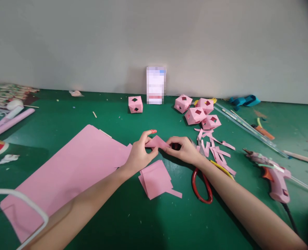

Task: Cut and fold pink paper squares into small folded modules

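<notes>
Between both hands is a small folded piece of pink paper [157, 141], its peak pointing away from me. My left hand [140, 152] pinches its left corner, with the index finger raised and something red on that fingertip. On the right corner, my right hand [181, 148] closes with thumb and fingers. Just below lies a short stack of pink paper squares [156, 178] with a strip sticking out. Scissors with red handles [202, 187] lie partly hidden under my right forearm. A large pink sheet [65, 173] spreads under and beside my left arm.
Several folded pink paper shapes with cut-out holes [195, 115] sit at the back right, and one more pink shape [135, 105] stands left of a phone [155, 85]. Pink paper strips [218, 152] litter the right side. A pink glue gun [275, 177] lies far right.
</notes>
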Demonstrator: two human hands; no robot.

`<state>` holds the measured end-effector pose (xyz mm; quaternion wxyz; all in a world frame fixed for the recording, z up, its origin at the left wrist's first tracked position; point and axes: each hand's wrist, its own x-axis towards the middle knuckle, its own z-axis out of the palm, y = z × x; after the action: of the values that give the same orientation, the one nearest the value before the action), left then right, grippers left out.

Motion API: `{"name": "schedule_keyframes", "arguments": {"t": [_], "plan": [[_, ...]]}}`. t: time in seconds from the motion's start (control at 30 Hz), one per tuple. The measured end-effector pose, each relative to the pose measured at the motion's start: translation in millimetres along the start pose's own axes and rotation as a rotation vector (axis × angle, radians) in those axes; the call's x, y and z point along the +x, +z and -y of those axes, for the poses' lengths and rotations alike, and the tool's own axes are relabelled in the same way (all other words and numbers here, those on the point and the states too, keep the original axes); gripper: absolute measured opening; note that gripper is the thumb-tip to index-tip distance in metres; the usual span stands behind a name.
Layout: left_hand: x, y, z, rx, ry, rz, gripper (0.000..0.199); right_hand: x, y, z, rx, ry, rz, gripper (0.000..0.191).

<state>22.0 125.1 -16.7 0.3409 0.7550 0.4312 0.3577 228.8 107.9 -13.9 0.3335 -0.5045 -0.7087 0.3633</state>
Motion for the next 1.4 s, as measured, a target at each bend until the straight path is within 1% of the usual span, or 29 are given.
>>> {"name": "schedule_keyframes", "arguments": {"t": [0.17,0.4,0.5,0.6,0.73,0.8,0.87,0.97,1.07,1.2,1.3,1.4], "plan": [[1.1,1.2,0.4,-0.068,-0.003,-0.001,0.051,0.7,-2.5,3.1,0.062,0.071,0.007,0.022],[2.3,2.2,7.2,-0.202,-0.122,-0.017,0.052,0.8,-9.0,0.4,0.258,0.154,0.041,0.035],[3.6,2.4,9.1,-0.235,-0.157,-0.024,0.050,1.3,-12.9,-0.1,0.358,0.176,0.036,0.036],[5.3,1.5,9.3,-0.268,-0.179,-0.036,0.050,2.1,-15.3,-3.7,0.444,0.190,-0.014,0.032],[7.2,-1.3,9.3,-0.347,-0.232,-0.056,0.044,2.8,-15.3,-15.5,0.603,0.125,-0.128,0.027],[7.9,-2.8,9.4,-0.394,-0.246,-0.054,0.039,2.6,-14.8,-18.8,0.637,0.106,-0.145,0.027],[8.4,-4.0,9.2,-0.446,-0.250,-0.053,0.035,2.2,-14.3,-17.2,0.596,0.121,-0.135,0.028],[8.3,-5.3,8.0,-0.522,-0.247,-0.049,0.030,1.9,-13.3,-8.2,0.494,0.164,-0.116,0.032],[7.4,-6.1,6.7,-0.552,-0.237,-0.008,0.035,1.7,-10.2,-1.1,0.421,0.201,-0.080,0.034],[5.8,-5.5,7.1,-0.514,-0.223,0.031,0.042,1.5,-4.3,-3.4,0.309,0.192,-0.043,0.033],[4.3,-4.2,7.4,-0.488,-0.197,0.050,0.041,1.3,-1.8,-7.3,0.232,0.164,-0.043,0.029],[2.2,-2.8,6.4,-0.458,-0.138,0.085,0.039,0.7,-0.9,-6.8,0.125,0.151,-0.055,0.027]]}}
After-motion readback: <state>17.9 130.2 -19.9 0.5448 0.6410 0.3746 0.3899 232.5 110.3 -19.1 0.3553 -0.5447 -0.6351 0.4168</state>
